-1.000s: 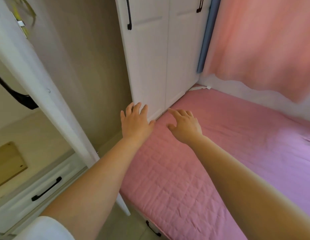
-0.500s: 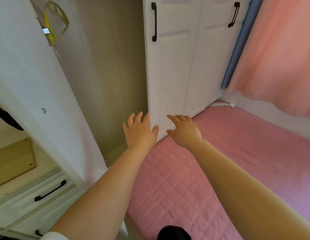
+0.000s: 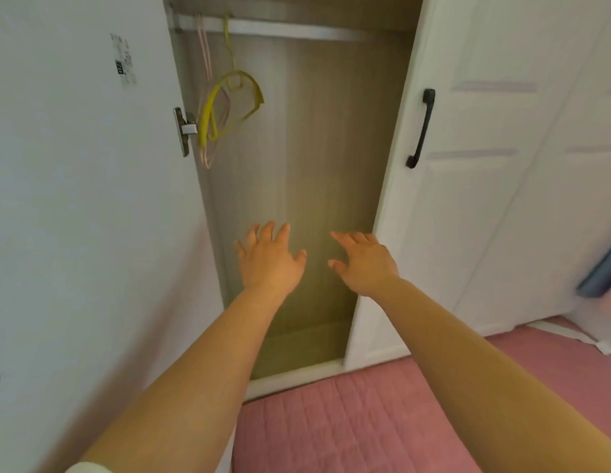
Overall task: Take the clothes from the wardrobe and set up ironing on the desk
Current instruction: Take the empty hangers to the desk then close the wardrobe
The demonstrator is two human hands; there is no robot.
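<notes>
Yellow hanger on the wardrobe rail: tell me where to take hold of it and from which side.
Grip the yellow hanger by its curved shoulder bar, coming from the front right, probably with the right hand. Its hook is over the rail, and the open door stands close on its left, so lift it up and off.

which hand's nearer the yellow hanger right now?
Left. The left hand is below the yellow hanger and only slightly to its right, fingers spread, holding nothing. The right hand is at about the same height but farther right, by the closed door's edge.
</notes>
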